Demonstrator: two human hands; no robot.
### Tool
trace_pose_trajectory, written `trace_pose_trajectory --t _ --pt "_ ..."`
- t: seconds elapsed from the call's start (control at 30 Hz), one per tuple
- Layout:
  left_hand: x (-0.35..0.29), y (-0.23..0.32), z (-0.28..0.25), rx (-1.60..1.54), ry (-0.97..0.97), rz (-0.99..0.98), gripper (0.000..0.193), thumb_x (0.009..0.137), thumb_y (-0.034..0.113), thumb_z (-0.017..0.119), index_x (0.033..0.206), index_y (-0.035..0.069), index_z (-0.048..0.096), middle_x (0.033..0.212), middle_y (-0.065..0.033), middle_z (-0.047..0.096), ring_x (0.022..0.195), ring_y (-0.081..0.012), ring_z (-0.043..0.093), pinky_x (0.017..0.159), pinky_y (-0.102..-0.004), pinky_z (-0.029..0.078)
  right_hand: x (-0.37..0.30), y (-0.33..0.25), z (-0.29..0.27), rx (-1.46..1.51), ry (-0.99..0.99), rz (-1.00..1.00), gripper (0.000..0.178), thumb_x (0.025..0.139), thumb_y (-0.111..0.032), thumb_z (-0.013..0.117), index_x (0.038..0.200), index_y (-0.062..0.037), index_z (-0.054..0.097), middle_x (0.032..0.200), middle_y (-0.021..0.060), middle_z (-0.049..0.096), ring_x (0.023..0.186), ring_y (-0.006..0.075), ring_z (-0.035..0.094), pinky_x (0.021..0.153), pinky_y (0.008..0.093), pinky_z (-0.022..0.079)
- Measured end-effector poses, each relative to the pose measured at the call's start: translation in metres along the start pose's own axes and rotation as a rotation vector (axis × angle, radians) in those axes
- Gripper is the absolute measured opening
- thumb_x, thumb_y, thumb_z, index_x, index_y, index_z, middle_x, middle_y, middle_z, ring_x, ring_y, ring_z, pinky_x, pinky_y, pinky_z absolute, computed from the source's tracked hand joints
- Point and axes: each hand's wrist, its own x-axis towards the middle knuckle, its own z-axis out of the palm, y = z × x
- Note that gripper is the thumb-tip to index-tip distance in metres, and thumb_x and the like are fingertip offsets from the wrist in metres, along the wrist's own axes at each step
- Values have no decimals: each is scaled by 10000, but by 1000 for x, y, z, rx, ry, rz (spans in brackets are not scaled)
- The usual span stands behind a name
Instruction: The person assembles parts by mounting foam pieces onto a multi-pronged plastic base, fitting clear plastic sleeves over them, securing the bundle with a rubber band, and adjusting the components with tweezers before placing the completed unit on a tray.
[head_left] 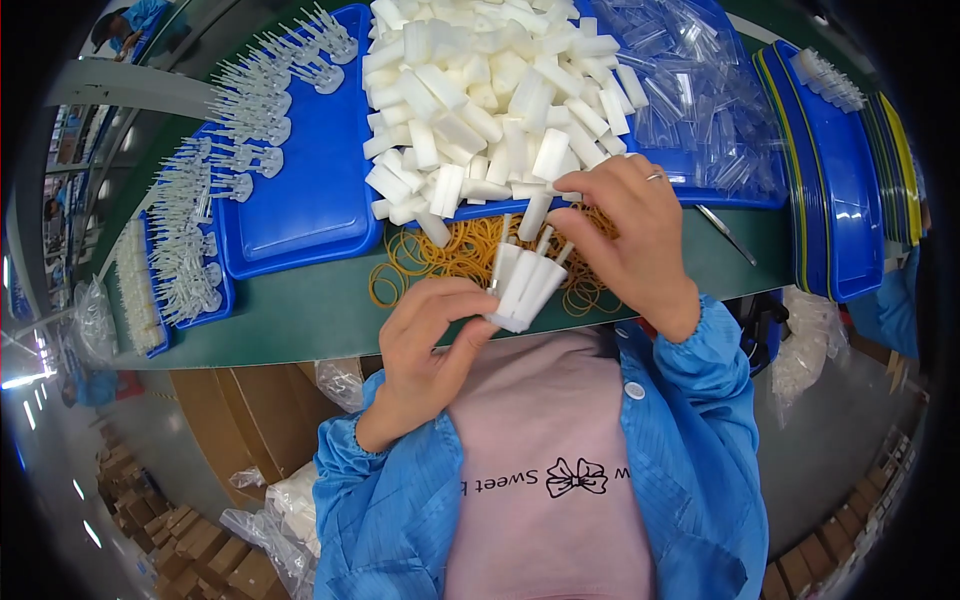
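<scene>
I log: left hand (425, 330) pinching pronged holder (511, 322), seemingly part-filled; right hand (637, 235) apparently gripping unplaced foam block (534, 218); foam heap (480, 85) remaining

We see black lettering (506, 482) on the pink shirt (550, 410), left and right of its bow print (577, 478); outer ends run under the blue jacket (690, 470). Cartons (195, 545) far left of the bow: too small for us to read.
</scene>
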Motion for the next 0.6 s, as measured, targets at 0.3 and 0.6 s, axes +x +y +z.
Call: trace_pose_trajectory --t 0.3,0.6 --pt "-6 -2 -10 76 88 7 203 725 -44 664 919 13 650 878 -106 589 757 -221 576 642 -289 459 -11 -7 29 -244 -90 -71 383 596 -181 771 932 -126 597 862 19 526 815 217 489 730 353 316" --pt "5 10 -16 -4 -22 315 257 612 23 708 866 52 686 823 -67 602 678 -194 578 563 -282 461 2 -16 -10 857 14 371 249 799 -95 663 1030 -51 580 881 18 570 841 100 552 773 224 414"
